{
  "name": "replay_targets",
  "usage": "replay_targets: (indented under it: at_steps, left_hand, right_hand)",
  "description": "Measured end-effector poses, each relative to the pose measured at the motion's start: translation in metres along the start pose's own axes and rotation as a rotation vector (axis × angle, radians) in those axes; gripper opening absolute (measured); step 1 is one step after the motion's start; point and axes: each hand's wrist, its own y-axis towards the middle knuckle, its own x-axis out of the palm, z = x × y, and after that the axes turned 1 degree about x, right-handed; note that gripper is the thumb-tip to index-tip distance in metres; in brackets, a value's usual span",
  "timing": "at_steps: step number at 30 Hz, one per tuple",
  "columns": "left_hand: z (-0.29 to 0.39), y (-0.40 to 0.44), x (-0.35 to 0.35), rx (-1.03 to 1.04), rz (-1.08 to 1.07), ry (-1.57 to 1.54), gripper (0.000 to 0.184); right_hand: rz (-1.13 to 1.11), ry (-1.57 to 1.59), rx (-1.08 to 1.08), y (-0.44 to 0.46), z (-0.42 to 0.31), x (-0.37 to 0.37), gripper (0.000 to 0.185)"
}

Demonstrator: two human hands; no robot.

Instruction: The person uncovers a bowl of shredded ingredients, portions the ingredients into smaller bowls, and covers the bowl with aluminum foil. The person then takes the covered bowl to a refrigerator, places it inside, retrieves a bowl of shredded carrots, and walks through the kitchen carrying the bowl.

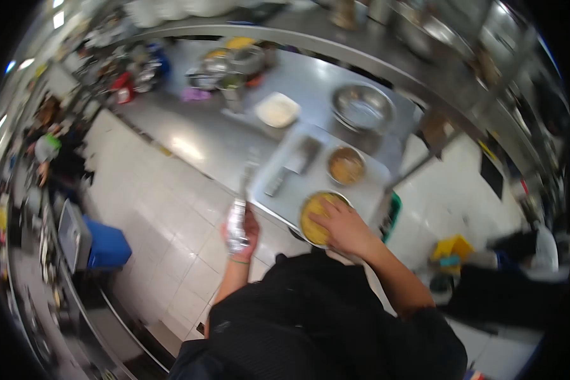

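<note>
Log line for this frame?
left hand: holds foil | right hand: at yellow food | on board: cleaver, bowl | view: blurred

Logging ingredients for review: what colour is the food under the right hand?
The food is yellow, best seen in the head view.

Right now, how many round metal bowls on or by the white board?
3: large steel bowl beyond the board; bowl with brownish contents on it; bowl of yellow food at its near edge, right hand in it.
</note>
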Motion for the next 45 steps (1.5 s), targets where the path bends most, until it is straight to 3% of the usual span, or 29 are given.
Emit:
replay_targets:
  at_steps: [1,2,3,4,5,6,11,16,19,27,29,31,32,33,34,35,38,45]
  left_hand:
    - [0.016,-0.007,-0.022,-0.08,-0.075,0.01,0.061]
    - [-0.009,-0.005,0.006,-0.079,-0.047,0.032,0.061]
    - [-0.008,-0.009,0.0,-0.013,-0.061,0.252,0.057]
    - [-0.02,-0.006,0.013,0.067,-0.072,0.233,0.052]
    - [-0.014,-0.001,0.015,0.063,0.069,0.311,0.049]
    - [-0.013,-0.002,0.019,0.189,0.223,0.426,0.048]
    - [-0.014,-0.007,0.047,0.175,0.087,0.361,0.045]
    - [0.0,-0.028,0.029,0.326,0.219,0.441,0.045]
    - [0.003,-0.031,0.025,0.23,0.094,0.357,0.046]
    - [0.002,-0.027,0.03,0.226,0.224,0.465,0.047]
    - [0.013,-0.035,0.014,0.3,0.281,0.624,0.05]
    - [0.015,-0.034,0.017,0.246,0.258,0.496,0.051]
    - [0.01,-0.038,0.021,0.214,0.078,0.415,0.05]
    - [-0.001,-0.039,0.036,0.318,0.297,0.517,0.044]
    - [0.002,-0.039,0.039,0.274,0.324,0.378,0.043]
    - [0.011,-0.037,0.023,0.11,0.005,0.267,0.05]
    - [0.01,-0.036,0.021,0.143,0.131,0.253,0.035]
    - [0.01,-0.023,0.018,0.133,0.194,0.287,0.032]
  right_hand:
    - [-0.022,-0.098,-0.003,0.006,-0.002,0.003,0.084]
    - [-0.042,-0.114,-0.022,0.012,-0.002,0.005,0.086]
    - [-0.059,-0.13,-0.049,0.018,-0.001,0.008,0.089]
    - [-0.05,-0.102,-0.041,0.022,-0.002,0.012,0.09]
    - [-0.125,-0.042,0.013,0.027,-0.007,0.005,0.089]
    - [-0.121,-0.058,-0.003,0.025,-0.014,-0.001,0.085]
    - [-0.115,-0.109,-0.023,0.029,-0.007,0.01,0.072]
    - [-0.099,-0.093,-0.062,0.033,-0.002,0.012,0.056]
    - [-0.074,-0.062,-0.085,0.033,-0.001,0.013,0.05]
    - [-0.093,-0.145,-0.098,0.037,-0.003,0.018,0.039]
    - [-0.022,-0.19,-0.14,0.038,0.01,0.036,0.032]
    - [0.034,-0.125,-0.149,0.038,0.023,0.045,0.028]
    - [-0.04,-0.119,-0.125,0.039,0.019,0.035,0.026]
    - [-0.003,-0.045,-0.124,0.036,0.019,0.03,0.024]
    - [-0.003,-0.041,-0.126,0.037,0.022,0.03,0.025]
    - [0.001,-0.034,-0.141,0.035,0.025,0.032,0.025]
    - [-0.016,0.016,-0.042,0.035,0.021,0.018,0.03]
    - [0.191,0.349,0.053,0.022,0.019,-0.014,0.041]
